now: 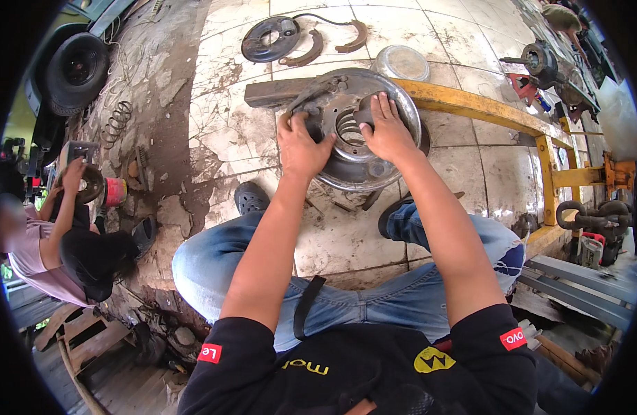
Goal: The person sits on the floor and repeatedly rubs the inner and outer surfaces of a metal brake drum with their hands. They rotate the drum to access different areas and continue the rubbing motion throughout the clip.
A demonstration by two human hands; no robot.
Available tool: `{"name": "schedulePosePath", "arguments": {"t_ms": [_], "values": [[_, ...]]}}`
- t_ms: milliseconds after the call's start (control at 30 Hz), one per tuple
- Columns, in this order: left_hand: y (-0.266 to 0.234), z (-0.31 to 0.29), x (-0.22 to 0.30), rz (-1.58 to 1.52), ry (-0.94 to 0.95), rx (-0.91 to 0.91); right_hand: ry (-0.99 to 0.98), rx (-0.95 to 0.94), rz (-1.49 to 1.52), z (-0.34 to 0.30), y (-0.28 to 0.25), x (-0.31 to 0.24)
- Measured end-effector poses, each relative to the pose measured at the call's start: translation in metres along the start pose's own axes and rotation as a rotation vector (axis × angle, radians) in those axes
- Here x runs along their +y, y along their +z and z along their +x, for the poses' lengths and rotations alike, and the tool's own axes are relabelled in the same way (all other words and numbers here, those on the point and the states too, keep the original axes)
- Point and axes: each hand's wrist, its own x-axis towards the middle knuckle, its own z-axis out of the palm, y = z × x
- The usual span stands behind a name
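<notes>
In front of me on the floor is a wide, round metal drum-like part (pixel 360 173) with a shiny rim and a centre hole. Coils of a spring (pixel 347 128) show through that hole. My left hand (pixel 303 146) is curled at its left side, fingers closed on a dark piece (pixel 313 124) they partly hide. A worn, curved metal strip (pixel 318 90) lies across the part just beyond these fingers. On the right side, my right hand (pixel 389 133) lies flat with fingers stretched. Its thumb rests against a dark block (pixel 363 111).
Beyond are a black backing plate (pixel 270 39) with a cable, two brake shoes (pixel 308 52) and a round silvery lid (pixel 401 63). A yellow metal frame (pixel 471 104) runs along the right. At left, a person (pixel 49 242) handles a round part near a coil spring (pixel 116 124) and tyre (pixel 78 72).
</notes>
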Motion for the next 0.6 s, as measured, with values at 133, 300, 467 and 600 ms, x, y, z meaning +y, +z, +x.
{"name": "schedulePosePath", "arguments": {"t_ms": [133, 300, 467, 600], "values": [[-0.01, 0.014, 0.013, -0.038, -0.201, 0.088, -0.008, 0.037, -0.002, -0.003, 0.003, 0.001], [0.018, -0.004, 0.005, -0.265, -0.471, 0.045, -0.016, 0.027, 0.103, -0.001, 0.002, 0.004], [0.023, 0.007, -0.008, -0.288, -0.406, 0.016, -0.017, 0.008, 0.044, -0.001, -0.001, 0.005], [0.02, 0.021, -0.02, -0.477, -0.424, -0.09, -0.029, 0.0, -0.033, -0.001, 0.0, 0.006]]}}
